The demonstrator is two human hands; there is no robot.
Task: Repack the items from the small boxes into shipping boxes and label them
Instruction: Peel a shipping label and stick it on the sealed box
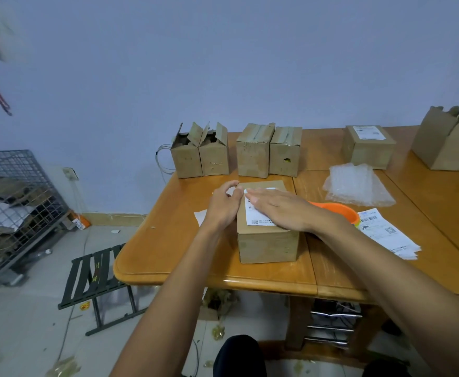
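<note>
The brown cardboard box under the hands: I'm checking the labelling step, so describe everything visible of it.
The brown cardboard box is a closed, plain carton, upright on the orange-brown wooden table near its front edge. Its front face shows slight scuffs. A white printed label with a QR code lies on its top. The right hand presses flat on the label; the left hand seems to pinch the label's far left corner.

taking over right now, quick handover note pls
Right hand: flat, pressing the label onto the near box.
Left hand: curled at that box's far left corner; grip unclear.
Done: another labelled box stands back right.
Left: four small boxes along the far edge; spare labels and bubble wrap lie on the right.
</note>
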